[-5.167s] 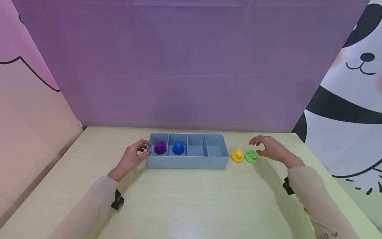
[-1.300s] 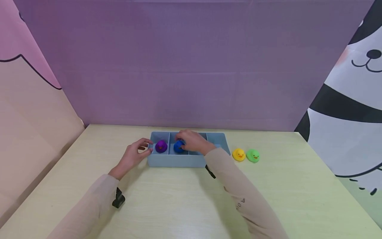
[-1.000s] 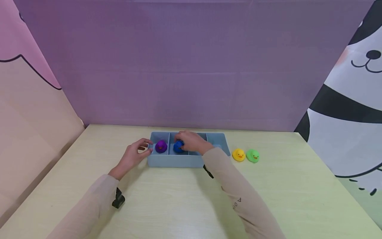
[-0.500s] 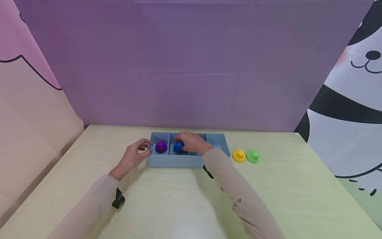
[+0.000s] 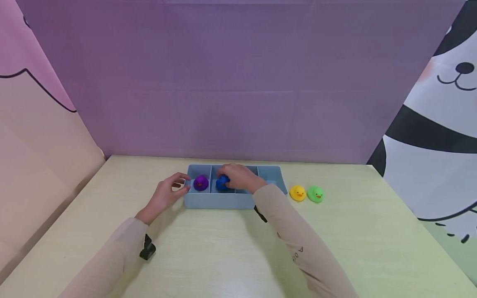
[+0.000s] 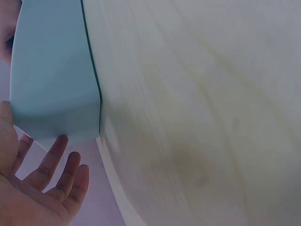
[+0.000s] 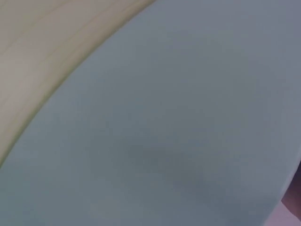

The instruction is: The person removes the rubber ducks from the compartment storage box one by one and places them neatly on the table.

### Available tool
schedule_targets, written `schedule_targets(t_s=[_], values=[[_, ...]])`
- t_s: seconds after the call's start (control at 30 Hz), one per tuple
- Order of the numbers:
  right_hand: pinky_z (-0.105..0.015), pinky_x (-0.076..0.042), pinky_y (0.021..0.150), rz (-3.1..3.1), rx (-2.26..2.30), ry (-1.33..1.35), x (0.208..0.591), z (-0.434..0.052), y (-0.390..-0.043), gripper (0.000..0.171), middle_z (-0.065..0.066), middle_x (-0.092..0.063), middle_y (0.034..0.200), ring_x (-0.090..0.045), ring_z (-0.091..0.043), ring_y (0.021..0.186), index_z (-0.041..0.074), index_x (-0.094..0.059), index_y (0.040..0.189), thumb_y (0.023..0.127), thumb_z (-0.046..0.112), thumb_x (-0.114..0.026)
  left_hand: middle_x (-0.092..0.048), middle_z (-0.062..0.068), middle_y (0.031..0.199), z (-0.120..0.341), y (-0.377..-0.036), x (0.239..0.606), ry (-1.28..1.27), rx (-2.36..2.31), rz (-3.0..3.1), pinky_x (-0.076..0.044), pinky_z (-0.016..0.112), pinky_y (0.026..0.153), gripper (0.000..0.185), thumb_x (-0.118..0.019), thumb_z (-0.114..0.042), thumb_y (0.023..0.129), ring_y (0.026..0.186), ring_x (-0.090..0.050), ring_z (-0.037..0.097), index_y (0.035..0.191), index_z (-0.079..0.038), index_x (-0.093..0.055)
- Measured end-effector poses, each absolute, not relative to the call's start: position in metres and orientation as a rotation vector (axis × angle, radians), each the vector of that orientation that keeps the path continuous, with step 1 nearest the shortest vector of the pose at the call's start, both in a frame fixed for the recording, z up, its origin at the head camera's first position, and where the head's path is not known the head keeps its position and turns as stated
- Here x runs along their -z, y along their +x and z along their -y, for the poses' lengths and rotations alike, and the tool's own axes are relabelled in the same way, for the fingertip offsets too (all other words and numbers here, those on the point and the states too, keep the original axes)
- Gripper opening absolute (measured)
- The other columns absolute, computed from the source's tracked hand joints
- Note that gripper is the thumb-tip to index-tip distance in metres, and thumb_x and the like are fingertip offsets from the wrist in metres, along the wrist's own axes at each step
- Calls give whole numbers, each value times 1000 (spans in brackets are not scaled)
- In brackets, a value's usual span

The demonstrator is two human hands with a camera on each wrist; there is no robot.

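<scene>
The right hand (image 5: 240, 177) reaches from the right over the long grey-blue plastic tray (image 5: 223, 200) with four compartments, and its fingers (image 5: 225, 170) are curled around the small blue rubber duck (image 5: 222, 183), which sits in the second compartment from the left. The duck is directly under these fingers, so this hand is much nearer than the other. Which way the duck points is hidden by the hand; it is too round to show a long axis. The tray's long axis runs left to right on the pale wooden bench (image 5: 223, 248). The left hand (image 5: 167, 194) rests, fingers loosely bent, against the tray's left end, beside the small purple rubber duck (image 5: 200, 183) in the first compartment.
</scene>
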State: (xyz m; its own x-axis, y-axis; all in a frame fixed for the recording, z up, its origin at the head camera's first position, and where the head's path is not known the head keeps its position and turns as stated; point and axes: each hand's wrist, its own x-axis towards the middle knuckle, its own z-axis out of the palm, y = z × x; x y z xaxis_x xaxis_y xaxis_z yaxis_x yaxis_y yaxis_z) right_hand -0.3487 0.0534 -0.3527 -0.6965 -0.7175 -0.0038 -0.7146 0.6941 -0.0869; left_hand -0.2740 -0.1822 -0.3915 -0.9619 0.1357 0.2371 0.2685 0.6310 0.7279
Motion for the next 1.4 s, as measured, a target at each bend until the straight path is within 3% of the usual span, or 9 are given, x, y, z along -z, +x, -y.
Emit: schedule_targets(t_s=[0.63,1.4], values=[[-31,-49,88,-2838,194,-1292,337,-59,-345,24,-1,-62,109,-55,-17,97,13,-62,109,85,16,-64,-60,19,115,182,-273,391,-341,1245,2686,-48,49,89,28,-60,-19,88,105,-57,36,115,-11,-56],[-33,-50,85,-2855,299,-1364,305,-74,-335,27,-2,-61,112,-56,-17,99,12,-62,110,84,16,-64,-60,19,116,183,-274,395,-334,1269,2681,-47,49,89,28,-59,-19,89,105,-57,36,115,-11,-56]])
